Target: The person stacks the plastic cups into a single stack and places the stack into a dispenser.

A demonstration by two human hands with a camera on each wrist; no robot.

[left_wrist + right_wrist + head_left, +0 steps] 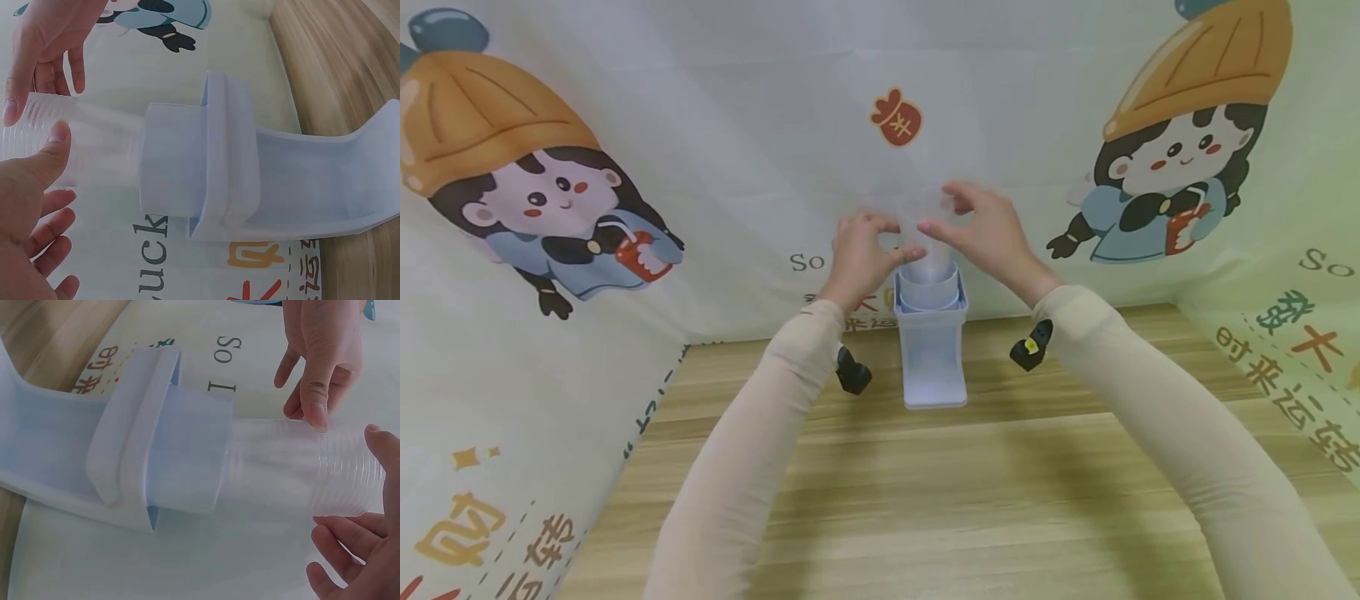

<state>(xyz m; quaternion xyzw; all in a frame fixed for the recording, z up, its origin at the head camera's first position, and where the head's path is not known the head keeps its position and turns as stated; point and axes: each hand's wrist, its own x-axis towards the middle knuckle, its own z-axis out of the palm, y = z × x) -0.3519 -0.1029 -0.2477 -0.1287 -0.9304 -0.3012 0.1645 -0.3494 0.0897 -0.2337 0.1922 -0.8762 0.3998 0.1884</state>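
Note:
A stack of clear plastic cups (932, 260) stands in the round sleeve of a pale blue-white cup dispenser (934, 358). My left hand (867, 250) holds the stack's upper part from the left, thumb across the front and index finger at the side. From the right, my right hand (992, 233) holds it near the top, thumb in front. In the left wrist view, the cups' ridged rims (25, 140) lie between both hands, the left hand's other fingers spread beside them. The right wrist view shows the cups' lower part (269, 462) entering the sleeve (190, 450).
The dispenser stands by the back edge of a wood-grain table (910, 500). Behind and at both sides hangs a pale cloth (760, 150) printed with cartoon figures and lettering. Black devices (853, 372) are strapped to both wrists, over light sleeves (730, 483).

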